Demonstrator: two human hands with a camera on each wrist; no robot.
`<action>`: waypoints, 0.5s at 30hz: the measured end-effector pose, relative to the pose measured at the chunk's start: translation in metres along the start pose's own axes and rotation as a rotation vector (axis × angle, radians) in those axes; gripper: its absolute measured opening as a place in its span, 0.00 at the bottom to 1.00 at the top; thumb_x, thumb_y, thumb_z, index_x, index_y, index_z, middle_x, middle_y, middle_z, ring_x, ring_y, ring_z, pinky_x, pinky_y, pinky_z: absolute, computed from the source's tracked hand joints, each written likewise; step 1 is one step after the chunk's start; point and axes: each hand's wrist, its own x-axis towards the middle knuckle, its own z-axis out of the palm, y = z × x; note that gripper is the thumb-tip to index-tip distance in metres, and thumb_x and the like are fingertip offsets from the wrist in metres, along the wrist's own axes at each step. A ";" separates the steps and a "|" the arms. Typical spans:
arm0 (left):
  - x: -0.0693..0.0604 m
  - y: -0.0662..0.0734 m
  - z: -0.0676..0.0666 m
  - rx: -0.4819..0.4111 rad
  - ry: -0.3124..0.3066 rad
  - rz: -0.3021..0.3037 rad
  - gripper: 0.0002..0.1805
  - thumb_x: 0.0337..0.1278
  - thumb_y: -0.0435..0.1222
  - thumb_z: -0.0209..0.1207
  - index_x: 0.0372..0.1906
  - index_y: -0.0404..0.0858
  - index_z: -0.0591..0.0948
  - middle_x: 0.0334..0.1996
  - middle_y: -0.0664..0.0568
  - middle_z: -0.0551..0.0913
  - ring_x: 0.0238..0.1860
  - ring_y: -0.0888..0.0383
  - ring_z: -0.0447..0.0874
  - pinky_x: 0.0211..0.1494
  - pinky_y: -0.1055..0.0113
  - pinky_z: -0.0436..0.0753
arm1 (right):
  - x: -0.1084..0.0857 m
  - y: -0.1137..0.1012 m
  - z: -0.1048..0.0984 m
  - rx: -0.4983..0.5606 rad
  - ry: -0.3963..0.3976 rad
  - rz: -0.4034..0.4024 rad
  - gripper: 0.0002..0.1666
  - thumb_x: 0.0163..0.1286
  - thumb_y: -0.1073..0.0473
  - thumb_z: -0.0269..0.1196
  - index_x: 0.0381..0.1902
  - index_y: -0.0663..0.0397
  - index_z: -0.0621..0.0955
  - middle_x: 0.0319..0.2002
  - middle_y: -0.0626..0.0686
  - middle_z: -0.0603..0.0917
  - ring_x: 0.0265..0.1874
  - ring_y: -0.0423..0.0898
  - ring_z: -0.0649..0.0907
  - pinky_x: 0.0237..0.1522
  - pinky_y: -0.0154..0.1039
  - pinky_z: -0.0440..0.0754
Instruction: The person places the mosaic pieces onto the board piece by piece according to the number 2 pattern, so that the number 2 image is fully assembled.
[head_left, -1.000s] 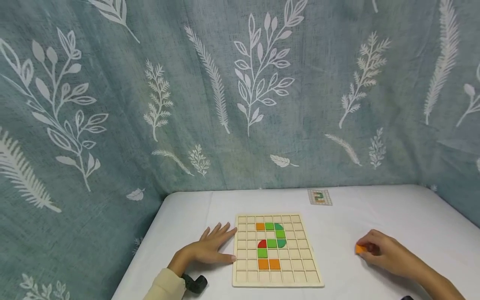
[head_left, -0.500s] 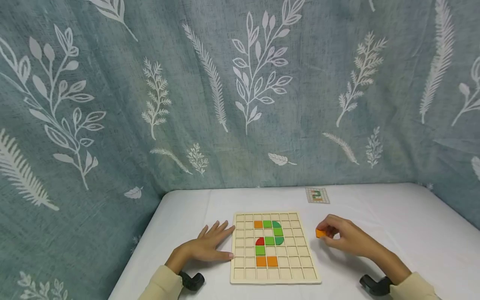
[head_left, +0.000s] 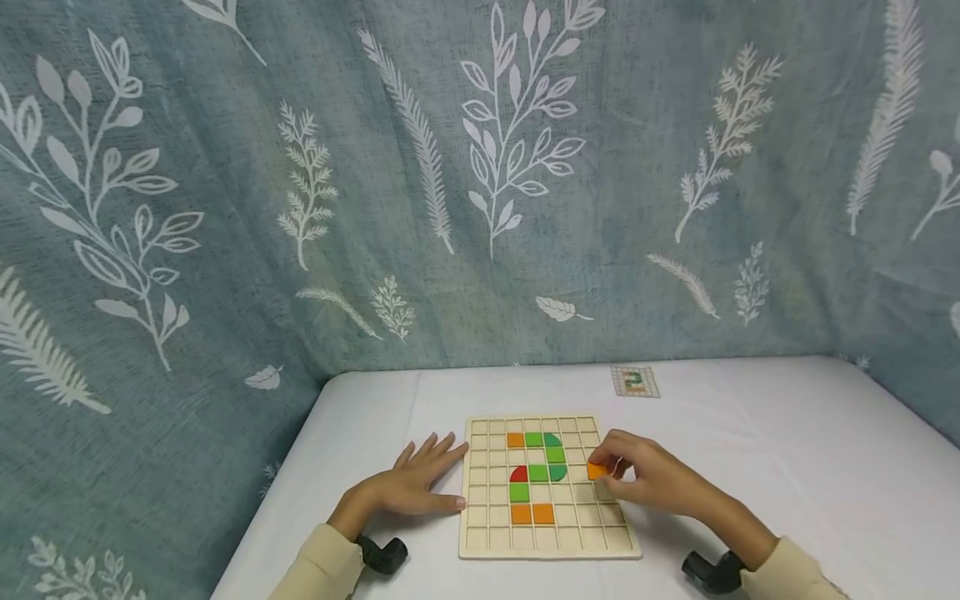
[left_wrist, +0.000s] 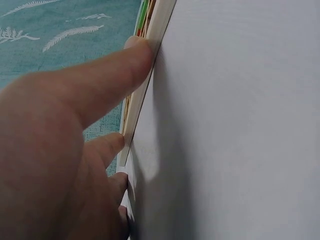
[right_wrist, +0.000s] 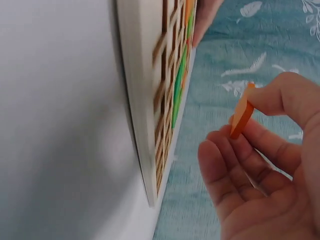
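Note:
A pale wooden grid board [head_left: 480,542] lies flat on the white table, with several orange, green and red tiles set in its squares. Pinched between thumb and fingers of my right hand [head_left: 652,475] is an orange square tile [head_left: 597,472], held above the board's right side. The right wrist view shows that orange tile [right_wrist: 242,112] at the fingertips, apart from the board. My left hand [head_left: 412,483] rests on the table with fingers spread, its thumb and a fingertip touching the board's left edge. In the left wrist view the thumb [left_wrist: 115,70] presses that edge.
A small pattern card [head_left: 635,382] with a similar coloured figure lies at the back of the white table [head_left: 750,417]. Behind the table hangs a green-blue curtain [head_left: 420,167] with white leaf prints. Dark straps with wrist cameras [head_left: 384,556] sit on both wrists.
My right hand has carried the orange tile leftward from the table's right side to over the board. The left hand has stayed at the board's edge; the head view has shifted slightly.

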 end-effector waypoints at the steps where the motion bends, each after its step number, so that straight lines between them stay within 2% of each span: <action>1: 0.000 0.000 0.000 -0.001 0.000 0.002 0.50 0.58 0.67 0.56 0.81 0.55 0.52 0.82 0.50 0.45 0.82 0.44 0.34 0.80 0.38 0.34 | 0.000 -0.002 0.002 0.008 -0.007 0.008 0.12 0.63 0.66 0.67 0.42 0.46 0.81 0.39 0.41 0.81 0.35 0.30 0.78 0.32 0.34 0.81; 6: -0.001 0.000 0.002 -0.001 -0.011 0.000 0.50 0.58 0.67 0.56 0.81 0.56 0.52 0.82 0.50 0.44 0.82 0.43 0.34 0.79 0.37 0.34 | 0.000 -0.007 0.013 0.050 -0.049 0.016 0.11 0.64 0.64 0.68 0.43 0.47 0.82 0.39 0.42 0.81 0.35 0.31 0.78 0.35 0.33 0.82; 11: -0.003 0.001 0.000 0.009 -0.002 0.003 0.49 0.59 0.66 0.56 0.81 0.54 0.52 0.82 0.48 0.45 0.82 0.43 0.35 0.80 0.37 0.35 | 0.003 -0.013 0.023 0.042 -0.058 0.003 0.10 0.64 0.63 0.68 0.42 0.47 0.82 0.38 0.41 0.80 0.34 0.34 0.78 0.36 0.32 0.82; 15: -0.003 0.003 -0.003 0.008 -0.002 0.003 0.49 0.60 0.66 0.56 0.81 0.53 0.52 0.82 0.47 0.45 0.82 0.42 0.35 0.79 0.37 0.35 | 0.004 -0.018 0.028 0.045 -0.066 0.021 0.10 0.64 0.61 0.68 0.42 0.46 0.82 0.37 0.40 0.79 0.35 0.35 0.77 0.37 0.32 0.81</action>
